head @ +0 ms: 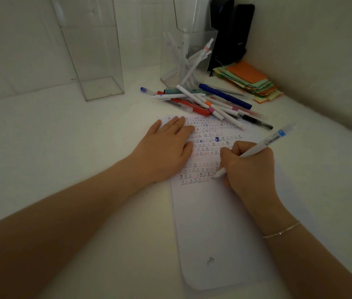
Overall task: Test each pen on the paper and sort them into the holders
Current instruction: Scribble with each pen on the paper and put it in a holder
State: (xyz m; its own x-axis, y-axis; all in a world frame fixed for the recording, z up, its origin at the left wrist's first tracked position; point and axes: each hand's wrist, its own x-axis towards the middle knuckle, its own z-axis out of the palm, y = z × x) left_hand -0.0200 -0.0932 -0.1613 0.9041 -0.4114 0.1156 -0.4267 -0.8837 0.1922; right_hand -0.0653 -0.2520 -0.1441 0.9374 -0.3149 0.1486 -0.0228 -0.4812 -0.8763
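Head view showed the right hand [249, 167] pinching a white pen [257, 151] low on its barrel, tip touching the paper [218, 223] at the lowest row of test marks. That pen looked light, stiff and smooth, best held near the tip for control. The left hand [166, 147] lay flat, fingers spread, pressing the thin sheet down. Beyond lay a pile of untested pens [209, 102], an empty clear holder [93, 50], and another clear holder with white pens [187, 55].

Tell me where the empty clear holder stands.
In the head view, the empty clear plastic holder stands upright at the back left of the white desk, left of the clear holder with white pens.
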